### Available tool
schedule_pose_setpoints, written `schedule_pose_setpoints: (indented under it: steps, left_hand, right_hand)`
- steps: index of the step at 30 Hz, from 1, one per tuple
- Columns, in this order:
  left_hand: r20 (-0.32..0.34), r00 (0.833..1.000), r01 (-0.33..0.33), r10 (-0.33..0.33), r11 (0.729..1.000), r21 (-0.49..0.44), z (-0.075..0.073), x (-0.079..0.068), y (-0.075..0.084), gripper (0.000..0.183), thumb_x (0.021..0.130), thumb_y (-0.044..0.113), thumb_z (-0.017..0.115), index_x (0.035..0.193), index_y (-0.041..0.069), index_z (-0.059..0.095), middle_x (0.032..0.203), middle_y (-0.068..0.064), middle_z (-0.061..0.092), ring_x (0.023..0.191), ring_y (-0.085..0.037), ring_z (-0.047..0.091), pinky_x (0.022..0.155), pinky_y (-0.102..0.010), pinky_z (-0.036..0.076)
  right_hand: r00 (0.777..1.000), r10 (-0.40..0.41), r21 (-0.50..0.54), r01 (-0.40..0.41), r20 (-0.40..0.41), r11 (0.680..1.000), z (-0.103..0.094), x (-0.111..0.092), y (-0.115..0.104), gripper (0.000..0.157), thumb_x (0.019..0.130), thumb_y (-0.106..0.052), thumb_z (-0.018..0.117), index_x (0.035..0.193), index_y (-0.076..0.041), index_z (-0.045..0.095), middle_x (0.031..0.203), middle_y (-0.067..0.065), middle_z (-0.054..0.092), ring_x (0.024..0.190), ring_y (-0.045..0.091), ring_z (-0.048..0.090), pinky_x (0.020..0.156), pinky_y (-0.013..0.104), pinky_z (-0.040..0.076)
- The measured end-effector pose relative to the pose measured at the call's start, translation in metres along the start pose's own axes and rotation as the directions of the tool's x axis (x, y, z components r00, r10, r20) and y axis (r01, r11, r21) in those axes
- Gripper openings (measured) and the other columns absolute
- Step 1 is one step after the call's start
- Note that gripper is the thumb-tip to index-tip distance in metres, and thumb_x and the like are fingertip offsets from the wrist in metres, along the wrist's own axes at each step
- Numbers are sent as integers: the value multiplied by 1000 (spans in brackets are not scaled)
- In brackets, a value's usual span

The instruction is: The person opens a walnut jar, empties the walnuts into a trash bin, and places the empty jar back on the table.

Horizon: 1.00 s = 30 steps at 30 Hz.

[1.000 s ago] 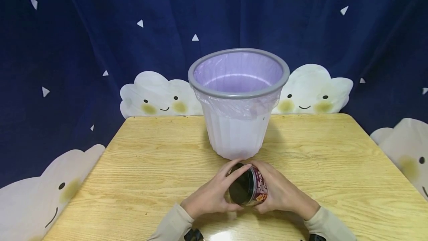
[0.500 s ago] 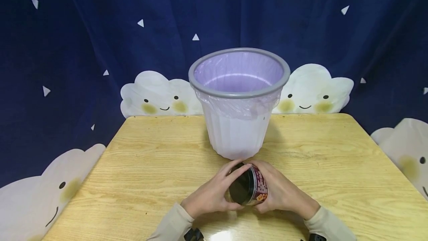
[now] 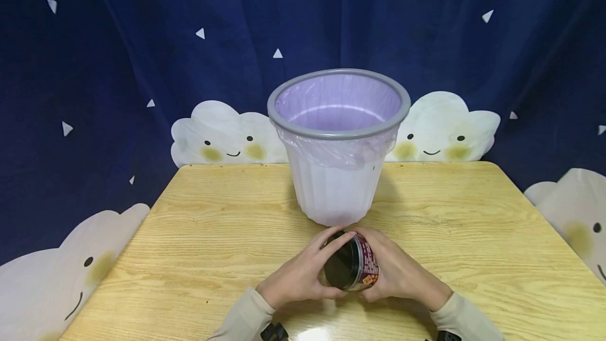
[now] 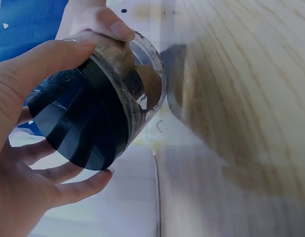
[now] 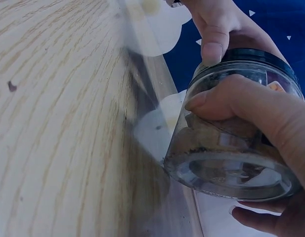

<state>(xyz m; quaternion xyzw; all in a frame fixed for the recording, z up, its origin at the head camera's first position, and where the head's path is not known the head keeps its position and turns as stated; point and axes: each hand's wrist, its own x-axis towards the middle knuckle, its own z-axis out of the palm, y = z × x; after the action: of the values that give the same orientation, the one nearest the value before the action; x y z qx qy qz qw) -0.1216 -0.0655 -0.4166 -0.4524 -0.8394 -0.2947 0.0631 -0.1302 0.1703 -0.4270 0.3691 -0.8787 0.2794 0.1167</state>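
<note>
A clear jar (image 3: 368, 259) with a maroon label and a dark lid (image 3: 342, 266) is tilted between both hands, its lid facing left. My left hand (image 3: 300, 272) holds the lid end, thumb on one side and fingers on the other. My right hand (image 3: 402, 270) grips the jar's body from the right. Seen from the right wrist, the clear base (image 5: 231, 175) tips toward the camera, and brownish contents show through the wall. The label is partly covered by the right hand. Whether the jar touches the table is hard to tell.
Just beyond the hands stands a white waste bin (image 3: 333, 188) with a grey rim and a light liner bag. The wooden table (image 3: 227, 209) runs back to a dark blue curtain (image 3: 227, 25) printed with clouds and white triangles.
</note>
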Motion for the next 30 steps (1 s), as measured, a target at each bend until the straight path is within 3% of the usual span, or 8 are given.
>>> schedule_pose_setpoints:
  steps: [9, 17, 24, 30]
  left_hand:
    - [-30, 998, -57, 57, 998, -2, 1, 1, -3, 110, 65, 26, 90, 153, 17, 24, 154, -9, 22, 140, -23, 27, 111, -36, 35]
    - [-17, 1000, 3, -4, 1000, -11, 0, 0, 0, 107, 70, 33, 87, 154, 19, 21, 154, -7, 24, 138, -24, 30, 108, -38, 39]
    - [-33, 999, -25, 25, 1000, 7, 0, 1, 0, 106, 69, 31, 88, 153, 19, 23, 154, -8, 24, 139, -23, 29, 109, -36, 37]
    - [-25, 1000, 2, -2, 1000, 3, 1, 0, 1, 106, 71, 34, 86, 154, 20, 22, 152, -9, 27, 137, -23, 31, 108, -38, 39]
  right_hand:
    - [1000, 11, 25, -11, 13, 1000, 1, 0, 0, 110, 42, -33, 91, 137, -8, 42, 130, 0, 52, 114, 18, 52, 92, 42, 52]
    - [1000, 8, 24, -9, 13, 1000, 0, 0, 1, 113, 43, -34, 91, 140, -6, 40, 132, 2, 52, 116, 19, 52, 93, 43, 51]
    - [1000, 2, 29, -2, 12, 1000, 0, 2, 1, 111, 42, -33, 90, 139, -9, 42, 131, -2, 51, 115, 17, 51, 93, 42, 51]
    - [1000, 7, 38, -8, 13, 999, 0, 0, 1, 111, 43, -33, 90, 139, -8, 41, 132, -1, 51, 116, 18, 51, 92, 43, 52]
